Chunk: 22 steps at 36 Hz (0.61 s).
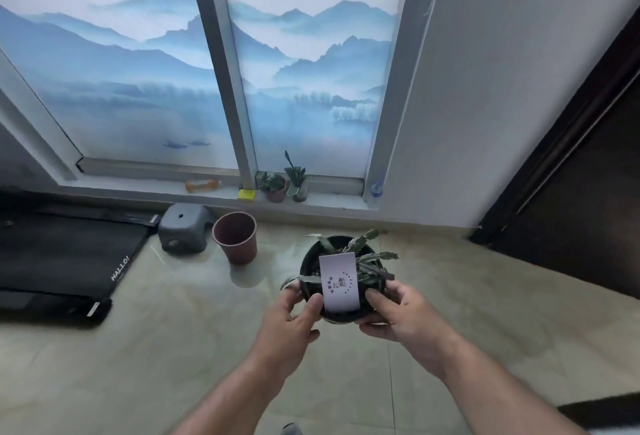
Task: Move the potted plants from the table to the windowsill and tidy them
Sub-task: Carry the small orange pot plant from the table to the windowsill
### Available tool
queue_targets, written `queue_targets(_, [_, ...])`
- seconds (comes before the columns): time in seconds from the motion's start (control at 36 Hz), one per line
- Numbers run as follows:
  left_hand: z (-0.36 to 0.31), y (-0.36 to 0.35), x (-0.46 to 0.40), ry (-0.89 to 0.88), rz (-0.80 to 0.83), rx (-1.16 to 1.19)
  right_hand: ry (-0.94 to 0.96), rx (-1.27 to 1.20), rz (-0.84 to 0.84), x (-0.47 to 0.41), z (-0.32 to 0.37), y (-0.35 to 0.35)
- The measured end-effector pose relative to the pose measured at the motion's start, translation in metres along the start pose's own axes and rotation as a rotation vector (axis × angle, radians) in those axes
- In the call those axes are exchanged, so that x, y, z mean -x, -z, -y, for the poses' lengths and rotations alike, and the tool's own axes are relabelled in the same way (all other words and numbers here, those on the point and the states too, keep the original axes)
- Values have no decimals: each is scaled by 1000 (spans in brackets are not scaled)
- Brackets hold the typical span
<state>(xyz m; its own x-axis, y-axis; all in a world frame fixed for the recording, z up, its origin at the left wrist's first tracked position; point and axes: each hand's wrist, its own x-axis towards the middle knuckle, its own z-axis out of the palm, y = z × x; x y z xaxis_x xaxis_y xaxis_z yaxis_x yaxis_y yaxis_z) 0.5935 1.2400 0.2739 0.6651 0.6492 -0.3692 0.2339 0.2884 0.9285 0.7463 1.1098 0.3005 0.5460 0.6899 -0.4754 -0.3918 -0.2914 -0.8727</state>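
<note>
Both forearms reach forward over the tiled floor [173,348]. The left hand [289,322] and right hand [398,313] hold a black pot [311,261] between them above the floor, fingers curled round its sides, thumbs pressed on the near rim. The pot holds a flat-stemmed green plant [372,266] and an upright white card [338,281]. Further off on the floor stand an empty brown pot [236,237] and, to its left, a tipped grey stool [183,226]; a black mat [65,254] lies at far left. Beyond, the windowsill [332,202] carries two small potted plants [284,183], a yellow pad [247,194] and an orange dumbbell [202,185].
</note>
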Motion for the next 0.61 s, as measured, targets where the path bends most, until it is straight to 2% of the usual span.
queue_targets(0.31, [-63, 35, -142, 20, 4, 21, -35, 16, -5, -138, 82, -30])
queue_targets(0.61, [-91, 16, -299, 82, -24, 4, -80, 101, 25, -298, 131, 5])
